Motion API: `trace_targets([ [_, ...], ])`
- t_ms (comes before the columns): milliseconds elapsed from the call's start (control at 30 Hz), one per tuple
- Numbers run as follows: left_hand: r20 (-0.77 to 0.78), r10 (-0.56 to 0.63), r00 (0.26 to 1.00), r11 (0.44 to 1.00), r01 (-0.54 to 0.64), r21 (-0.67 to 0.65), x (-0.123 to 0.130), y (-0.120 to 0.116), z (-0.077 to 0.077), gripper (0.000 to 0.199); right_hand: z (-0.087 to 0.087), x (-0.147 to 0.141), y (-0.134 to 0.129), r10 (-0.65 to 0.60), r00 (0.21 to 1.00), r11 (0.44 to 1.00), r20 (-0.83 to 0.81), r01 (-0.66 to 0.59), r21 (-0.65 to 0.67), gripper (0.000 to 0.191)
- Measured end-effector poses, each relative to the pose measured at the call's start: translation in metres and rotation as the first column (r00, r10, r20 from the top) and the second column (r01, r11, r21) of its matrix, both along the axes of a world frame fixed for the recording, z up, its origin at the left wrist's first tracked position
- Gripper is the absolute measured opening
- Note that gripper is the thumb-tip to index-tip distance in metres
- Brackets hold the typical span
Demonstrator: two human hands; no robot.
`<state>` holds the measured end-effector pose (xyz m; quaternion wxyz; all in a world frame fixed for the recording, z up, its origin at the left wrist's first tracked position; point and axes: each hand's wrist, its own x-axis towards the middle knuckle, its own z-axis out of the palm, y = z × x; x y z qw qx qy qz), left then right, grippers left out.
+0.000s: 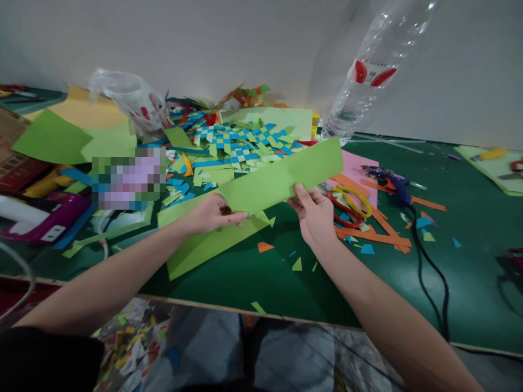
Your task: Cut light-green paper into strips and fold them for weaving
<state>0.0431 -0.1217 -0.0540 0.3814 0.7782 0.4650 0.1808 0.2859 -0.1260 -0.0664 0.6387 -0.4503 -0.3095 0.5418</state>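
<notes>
A long strip of light green paper (281,177) is held above the table, tilted up to the right. My right hand (314,215) pinches its lower edge between thumb and fingers. At its left end, my left hand (212,213) is closed on the paper, thumb pointing right and the other fingers curled. More green paper (196,250) spreads below and behind the left hand; whether it belongs to the same sheet I cannot tell. Just right of my right hand lie scissors with red and yellow handles (353,204), on orange paper strips (386,228).
Woven blue and green paper pieces (232,141) pile up behind the hands. A clear plastic bottle (363,81) stands at the back. Right of the scissors lies a blue glue gun (398,188) with a black cord. Paper scraps dot the green table (294,299); a purple tool (49,220) lies left.
</notes>
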Motion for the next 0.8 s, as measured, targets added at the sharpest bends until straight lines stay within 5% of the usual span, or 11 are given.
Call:
trace_targets([
  [467, 0.01, 0.031, 0.999, 0.999, -0.031, -0.017, 0.001, 0.003, 0.001, 0.044, -0.002, 0.005, 0.004, -0.049, 0.997, 0.999, -0.064, 0.05, 0.009, 0.034],
  [667, 0.173, 0.242, 0.955, 0.967, -0.252, 0.035, -0.002, 0.009, -0.004, 0.039, 0.002, 0.018, 0.013, -0.103, 0.994, 0.99, -0.035, 0.106, 0.097, 0.03],
  [800, 0.456, 0.383, 0.803, 0.902, -0.431, 0.001, -0.003, 0.013, -0.01, 0.027, 0.003, 0.02, 0.013, -0.085, 0.995, 0.987, 0.049, 0.078, 0.138, 0.03],
])
